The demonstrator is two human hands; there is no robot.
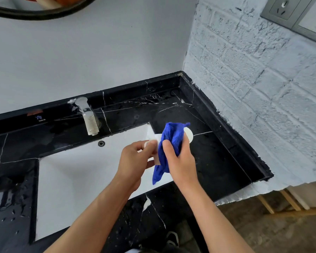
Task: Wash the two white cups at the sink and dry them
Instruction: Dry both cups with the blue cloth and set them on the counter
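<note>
My left hand (135,159) grips a white cup (154,141) over the right end of the white sink basin (77,179); most of the cup is hidden by my fingers and the cloth. My right hand (181,161) holds a blue cloth (170,143) pressed against that cup, with the cloth's tail hanging down. A second white cup (189,135) stands on the black counter just behind the cloth, partly hidden by it.
A chrome faucet (88,118) stands at the back of the basin on the black marble counter (217,152). A white brick wall (263,88) closes the right side. Water drops lie on the counter at the left (4,198). A wall socket (283,8) is at upper right.
</note>
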